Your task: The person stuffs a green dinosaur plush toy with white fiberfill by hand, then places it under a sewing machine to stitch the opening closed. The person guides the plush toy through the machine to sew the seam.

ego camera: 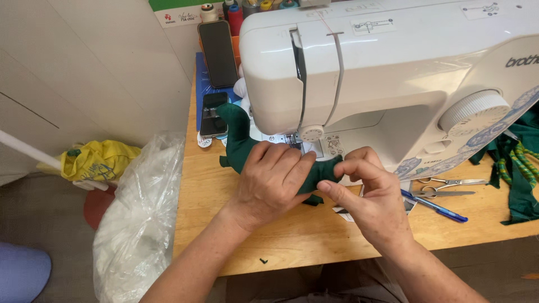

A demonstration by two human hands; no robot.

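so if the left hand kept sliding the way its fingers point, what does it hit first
Probably the right hand: the left hand lies on the dark green fabric, fingers pointing right toward it. Depth is unclear; the sewing machine stands just behind.

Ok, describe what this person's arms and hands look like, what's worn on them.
Both forearms are bare, no sleeves in view. The left hand and right hand wear no gloves, and no rings, watch or bracelet show. Fingernails look short and unpainted.

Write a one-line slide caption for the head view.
Both hands, left hand and right hand, pinch a dark green fabric piece at a white sewing machine on a wooden table.
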